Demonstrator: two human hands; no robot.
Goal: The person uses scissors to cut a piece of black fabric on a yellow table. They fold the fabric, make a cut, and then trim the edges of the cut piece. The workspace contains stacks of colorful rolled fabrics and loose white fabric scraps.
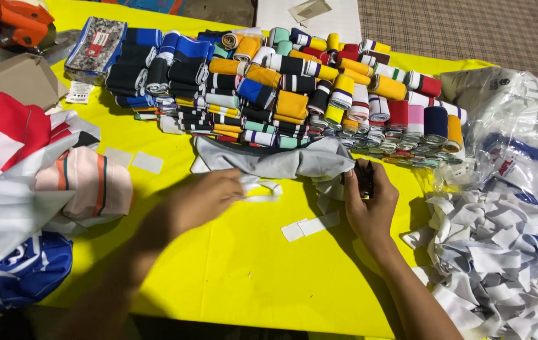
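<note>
My left hand (pixel 203 200) lies on the yellow table cover (pixel 231 277) and pinches a narrow white fabric strip (pixel 262 189) that loops to its right. My right hand (pixel 369 204) is closed around a small black tool (pixel 364 179), held at the edge of a grey cloth piece (pixel 281 160). The grey cloth lies flat between both hands and the pile of rolls. Two small white fabric pieces (pixel 310 226) lie on the cover just below and between my hands.
Several rolled, striped knit bands (pixel 294 88) in many colours are stacked across the back. A heap of white strips (pixel 502 258) and clear plastic bags (pixel 514 126) sit at right. Folded garments (pixel 29 182) lie at left, an orange tool (pixel 14 22) at top left.
</note>
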